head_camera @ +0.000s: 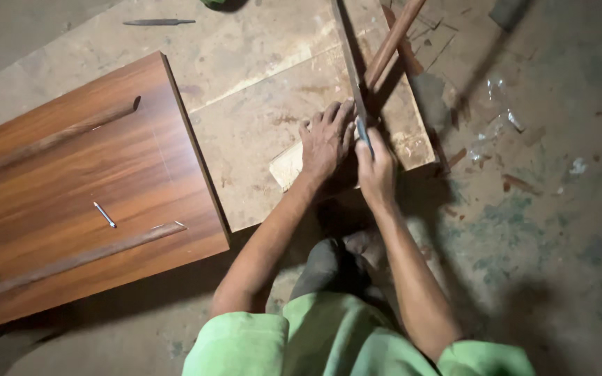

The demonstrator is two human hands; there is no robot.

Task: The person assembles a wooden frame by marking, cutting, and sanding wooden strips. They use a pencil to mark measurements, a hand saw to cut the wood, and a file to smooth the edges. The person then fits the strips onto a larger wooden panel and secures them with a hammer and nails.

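Pressing flat, fingers spread, left hand point(327, 141) lies on a pale wood block point(288, 166) at the plywood sheet point(259, 118) edge; nothing clasped. Right hand point(376, 170) clenched on the saw point(352, 63) handle, mostly hidden by the fingers; blade runs up out of view at top. Reddish stick point(393, 38) leans beside the blade, top cut off. Brown laminate board point(85, 188) to the left on the floor point(559, 230), left edge out of view, with 2 wood strips and a small nail point(104, 214). Dark tool point(158, 22) far up, kind unclear. Foot under the arms, blurred.
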